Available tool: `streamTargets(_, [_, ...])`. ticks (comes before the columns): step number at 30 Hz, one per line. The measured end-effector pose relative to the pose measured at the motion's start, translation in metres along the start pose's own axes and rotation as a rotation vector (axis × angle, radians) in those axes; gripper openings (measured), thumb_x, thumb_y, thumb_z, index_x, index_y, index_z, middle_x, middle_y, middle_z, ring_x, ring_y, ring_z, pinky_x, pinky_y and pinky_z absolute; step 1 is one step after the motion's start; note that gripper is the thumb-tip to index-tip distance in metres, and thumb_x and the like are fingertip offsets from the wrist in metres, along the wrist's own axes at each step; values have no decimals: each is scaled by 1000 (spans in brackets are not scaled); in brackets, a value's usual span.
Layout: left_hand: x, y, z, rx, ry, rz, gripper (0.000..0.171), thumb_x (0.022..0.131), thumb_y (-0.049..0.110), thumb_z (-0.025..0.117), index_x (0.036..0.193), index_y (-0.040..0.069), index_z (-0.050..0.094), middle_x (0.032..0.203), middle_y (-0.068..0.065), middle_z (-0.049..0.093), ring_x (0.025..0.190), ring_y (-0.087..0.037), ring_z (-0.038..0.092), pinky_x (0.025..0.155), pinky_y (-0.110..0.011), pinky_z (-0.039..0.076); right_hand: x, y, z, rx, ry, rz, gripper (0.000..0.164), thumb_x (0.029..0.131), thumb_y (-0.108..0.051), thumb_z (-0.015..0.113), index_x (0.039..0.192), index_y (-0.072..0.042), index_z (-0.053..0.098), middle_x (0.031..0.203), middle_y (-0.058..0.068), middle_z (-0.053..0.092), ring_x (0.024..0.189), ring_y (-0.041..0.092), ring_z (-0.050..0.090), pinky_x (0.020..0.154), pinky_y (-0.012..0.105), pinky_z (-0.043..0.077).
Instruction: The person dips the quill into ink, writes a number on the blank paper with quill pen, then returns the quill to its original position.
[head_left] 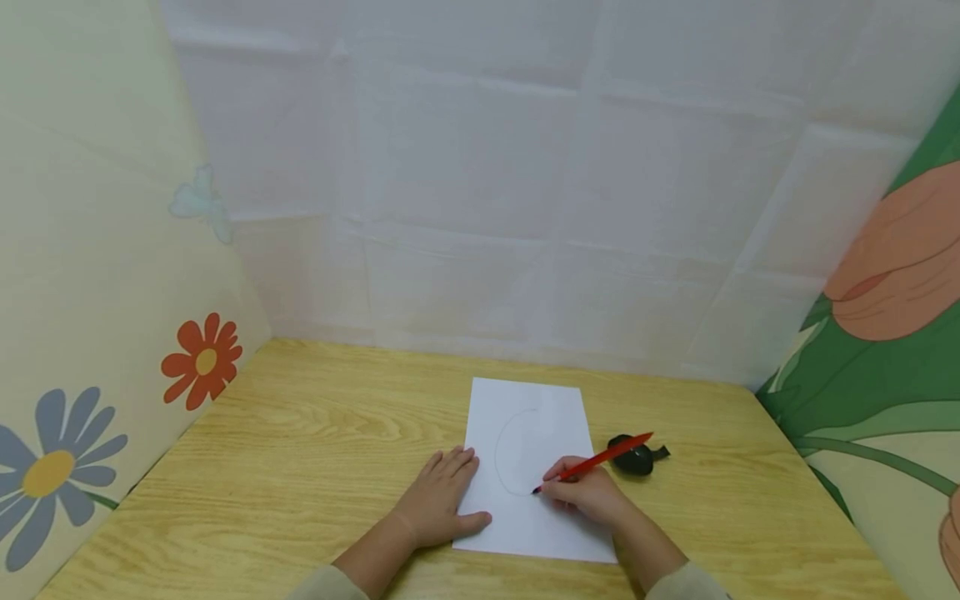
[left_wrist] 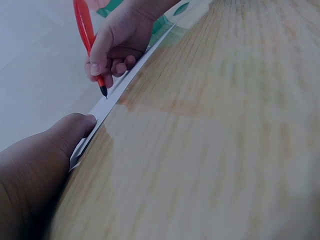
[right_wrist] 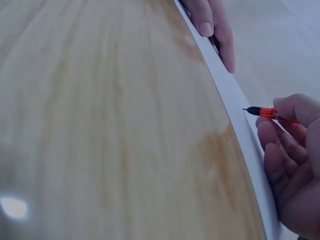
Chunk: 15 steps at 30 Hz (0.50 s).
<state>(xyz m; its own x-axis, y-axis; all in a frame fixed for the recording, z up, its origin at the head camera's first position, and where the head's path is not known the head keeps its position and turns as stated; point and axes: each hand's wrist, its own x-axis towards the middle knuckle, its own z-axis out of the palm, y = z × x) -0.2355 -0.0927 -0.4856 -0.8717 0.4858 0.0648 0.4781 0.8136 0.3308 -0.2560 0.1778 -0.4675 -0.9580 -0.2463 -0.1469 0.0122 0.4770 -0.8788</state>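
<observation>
A white sheet of paper (head_left: 540,533) lies on the wooden table, bearing a thin curved line like the left part of a circle. My left hand (head_left: 442,504) rests flat at the sheet's left edge, with the thumb and fingertips on the paper. In my right hand (head_left: 588,496) I pinch a red pen (head_left: 606,454) with a black tip, which points down at the lower end of the curve. The right wrist view shows the pen's tip (right_wrist: 253,110) close to the paper, with thumb and forefinger around its red barrel.
Just right of the paper sits a glossy black rounded object (head_left: 633,458) with a short strap-like tab; its kind is unclear. The wooden table (head_left: 337,433) reaches back to a pale hanging sheet (head_left: 480,183). Flower-patterned panels (head_left: 90,250) stand at both sides.
</observation>
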Motion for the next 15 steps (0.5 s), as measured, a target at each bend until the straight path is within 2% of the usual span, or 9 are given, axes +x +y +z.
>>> streamTargets(15, [0,1,-1,-13,-16,-7,88,87,63,56,148,1,39,158,-13,35,148,-31,28,123,-52,20,3,2,-4,22,10,23,21,83,-22,76,94,-5,70,68,-2,63,62,12,55,57,24,47])
